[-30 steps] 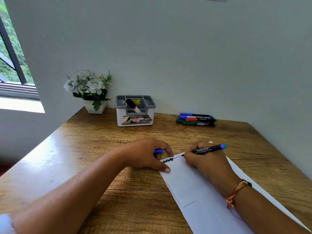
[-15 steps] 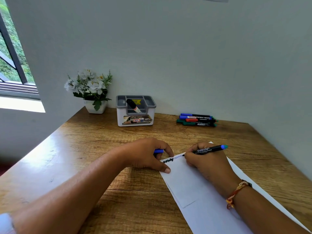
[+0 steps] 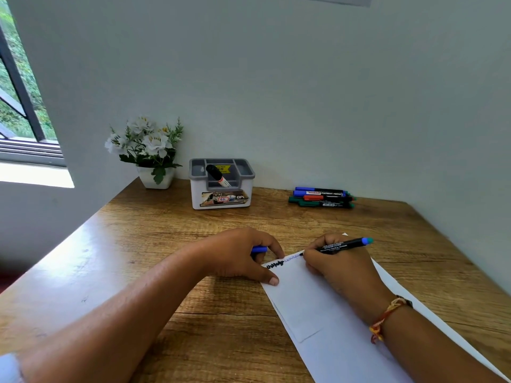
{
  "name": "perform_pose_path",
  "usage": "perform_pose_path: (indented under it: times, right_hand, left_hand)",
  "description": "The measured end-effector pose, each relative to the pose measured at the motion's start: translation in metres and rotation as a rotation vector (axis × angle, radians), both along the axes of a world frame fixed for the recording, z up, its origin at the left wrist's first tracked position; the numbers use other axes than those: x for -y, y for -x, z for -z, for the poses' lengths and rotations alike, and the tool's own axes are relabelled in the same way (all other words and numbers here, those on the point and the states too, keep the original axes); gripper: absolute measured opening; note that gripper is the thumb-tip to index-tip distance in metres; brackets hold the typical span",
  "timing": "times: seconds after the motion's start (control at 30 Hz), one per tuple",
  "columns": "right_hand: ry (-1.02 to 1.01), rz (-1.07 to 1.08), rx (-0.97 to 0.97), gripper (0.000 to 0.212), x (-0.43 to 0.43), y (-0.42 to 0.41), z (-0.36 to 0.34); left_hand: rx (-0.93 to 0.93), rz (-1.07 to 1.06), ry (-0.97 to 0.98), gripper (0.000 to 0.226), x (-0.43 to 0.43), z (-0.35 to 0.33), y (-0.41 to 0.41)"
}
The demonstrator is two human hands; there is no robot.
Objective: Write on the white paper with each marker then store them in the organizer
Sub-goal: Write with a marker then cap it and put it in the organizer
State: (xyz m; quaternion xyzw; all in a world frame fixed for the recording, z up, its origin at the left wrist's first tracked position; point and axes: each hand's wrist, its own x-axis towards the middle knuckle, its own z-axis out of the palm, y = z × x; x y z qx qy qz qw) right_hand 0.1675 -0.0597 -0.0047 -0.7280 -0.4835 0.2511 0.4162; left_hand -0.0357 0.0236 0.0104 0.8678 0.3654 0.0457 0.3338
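At the far left a window (image 3: 16,100) opens onto greenery, with a bright sill below it. Against the back wall (image 3: 276,78) you have a white pot of white flowers (image 3: 146,150), then the grey-and-white organizer (image 3: 221,186), which holds one black-capped marker (image 3: 218,175) leaning in its middle slot. Farther right along the wall lies a pile of markers (image 3: 322,197), blue, red and green, flat on the table (image 3: 138,244) and well apart from the organizer.

Nearer to you, your left hand (image 3: 237,257) rests on the table with its thumb tip pressing the paper's left edge; its fingers (image 3: 272,244) are curled around a blue cap (image 3: 259,249). The paper (image 3: 326,322) lies slantwise, running off toward the lower right corner. Along its top edge there is a thick black scribble (image 3: 275,264) and, just right of it, a thin blue line of writing (image 3: 291,257).

Your right hand (image 3: 340,266) lies on the paper, fingers pinching a black pen (image 3: 343,246) with a blue end; its tip touches the paper at the end of the blue writing. A woven band (image 3: 387,316) circles that wrist. The hand hides part of the sheet's top edge.

The table is brown wood grain with glare on its left side; the walls are plain and pale.
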Motion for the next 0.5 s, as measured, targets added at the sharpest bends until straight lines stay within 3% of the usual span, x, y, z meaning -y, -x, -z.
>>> perform_pose_path:
  times: [0.1, 0.3, 0.4, 0.5]
  right_hand:
    - [-0.027, -0.008, -0.085, 0.006, 0.001, -0.002, -0.001]
    - [-0.112, -0.033, -0.551, 0.008, 0.003, -0.002, -0.009]
    - [-0.116, -0.022, -0.679, 0.02, 0.002, -0.003, -0.014]
    - [-0.128, -0.058, -0.68, 0.025, 0.003, -0.004, -0.015]
  left_hand:
    - [0.043, -0.068, 0.011, 0.05, 0.002, -0.001, 0.0]
    - [0.248, -0.213, 0.002, 0.025, 0.005, -0.003, 0.001]
    - [0.325, -0.211, -0.032, 0.018, 0.005, 0.001, -0.002]
    - [0.302, -0.226, -0.109, 0.016, 0.002, 0.007, -0.004]
